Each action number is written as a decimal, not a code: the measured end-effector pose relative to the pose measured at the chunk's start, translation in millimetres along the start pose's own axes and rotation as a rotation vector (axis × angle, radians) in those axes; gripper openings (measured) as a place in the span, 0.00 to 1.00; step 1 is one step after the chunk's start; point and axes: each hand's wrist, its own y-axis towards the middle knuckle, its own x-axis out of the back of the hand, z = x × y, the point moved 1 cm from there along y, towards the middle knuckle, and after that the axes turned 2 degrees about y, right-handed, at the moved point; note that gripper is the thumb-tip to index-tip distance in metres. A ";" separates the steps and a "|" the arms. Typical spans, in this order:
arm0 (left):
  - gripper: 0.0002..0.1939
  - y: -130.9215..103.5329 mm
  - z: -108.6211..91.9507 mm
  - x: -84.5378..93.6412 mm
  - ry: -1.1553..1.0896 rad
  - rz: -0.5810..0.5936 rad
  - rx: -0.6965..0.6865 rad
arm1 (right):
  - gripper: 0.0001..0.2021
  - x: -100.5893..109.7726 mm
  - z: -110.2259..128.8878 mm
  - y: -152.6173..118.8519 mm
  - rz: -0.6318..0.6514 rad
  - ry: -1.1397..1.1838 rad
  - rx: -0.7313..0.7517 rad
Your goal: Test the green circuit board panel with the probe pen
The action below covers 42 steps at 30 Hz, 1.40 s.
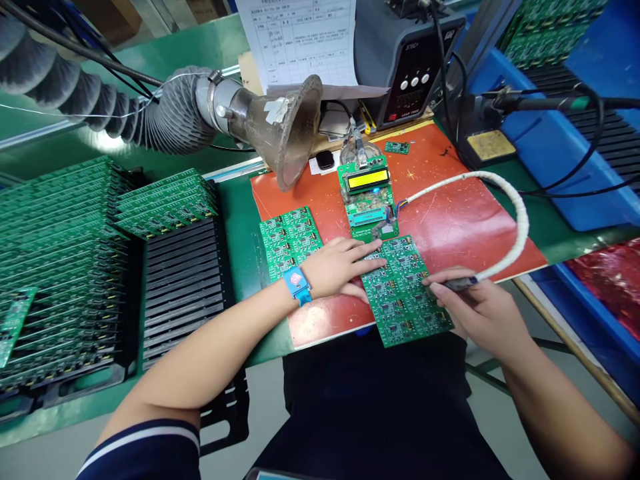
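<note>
Right now the left hand [340, 267] lies flat, fingers spread, pressing the left edge of the green circuit board panel [406, 290] on the red mat [450, 220], holding nothing in a grip, just pinning it down; the right hand [480, 307] pinches a pen-like probe [457, 284] on a white wrapped cable [515, 213], tip touching the panel's right edge, about mid-height. Progress judgement: work looks mid-way on this panel, no marks show which chips are done, so I cannot tell the share finished. A second panel [290, 241] lies on the mat just left of the left hand, and many more boards stand in the black rack [185, 280] at far left, so plenty seems left. The panel sits near the mat's near edge, overhanging it slightly, between both hands, directly under the left fingertips and touching the probe tip. Beyond it, touching its far edge, is a tester board with lit yellow display [369, 179]. Fume hose funnel [280, 127] hangs over the far left of the mat; blue wrist strap [297, 283] on the left wrist
</note>
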 end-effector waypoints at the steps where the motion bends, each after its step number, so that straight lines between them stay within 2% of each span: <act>1: 0.37 0.1 0.0 0.0 -0.002 0.003 0.000 | 0.08 -0.3 -0.3 -1.1 0.006 -0.002 -0.003; 9: 0.38 0.0 0.3 0.4 -0.009 0.000 -0.004 | 0.06 -1.4 -1.3 -2.0 -0.008 -0.053 0.037; 20: 0.37 0.3 0.1 2.4 -0.014 0.006 0.001 | 0.06 -1.4 3.1 0.9 0.081 -0.152 0.111; 26: 0.37 0.7 -0.9 3.6 -0.024 0.014 0.009 | 0.04 -4.8 5.7 3.6 0.017 -0.198 0.144; 42: 0.36 -0.2 -0.5 3.0 -0.030 0.036 0.018 | 0.08 2.6 4.7 5.6 0.106 -0.064 0.015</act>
